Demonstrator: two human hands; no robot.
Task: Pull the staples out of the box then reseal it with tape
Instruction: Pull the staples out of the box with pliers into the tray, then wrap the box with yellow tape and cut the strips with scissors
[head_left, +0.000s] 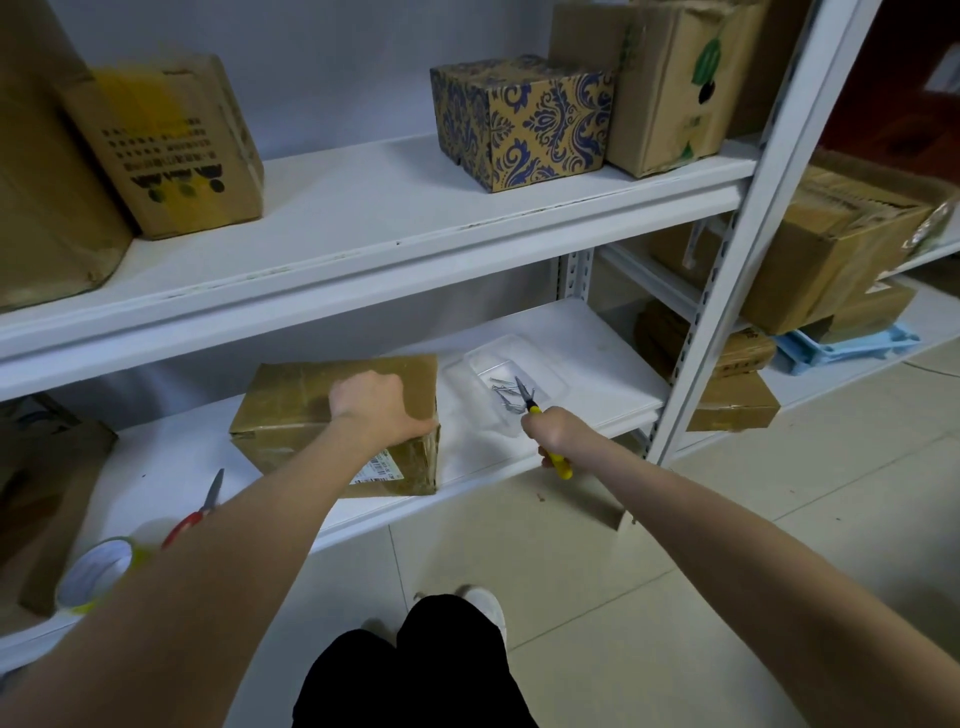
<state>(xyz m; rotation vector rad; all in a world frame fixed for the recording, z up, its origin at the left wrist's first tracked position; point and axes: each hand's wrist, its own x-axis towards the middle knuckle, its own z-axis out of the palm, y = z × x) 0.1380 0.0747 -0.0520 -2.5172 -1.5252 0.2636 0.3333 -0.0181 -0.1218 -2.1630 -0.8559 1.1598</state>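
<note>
Lower centre: steadies box (291, 402) with left hand (375, 404), finger curl unclear; grips pliers (525, 397) in right hand (558, 435) — best opened low inside clear tray (543, 370).

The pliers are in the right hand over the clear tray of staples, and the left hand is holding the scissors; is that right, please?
Not quite: the head view shows the left hand steadying the box; the scissors lie untouched on the shelf.

A strip of lower shelf (460, 452) runs free between cardboard box (291, 410) and clear tray (553, 366); upper shelf board (363, 306) caps headroom
</note>
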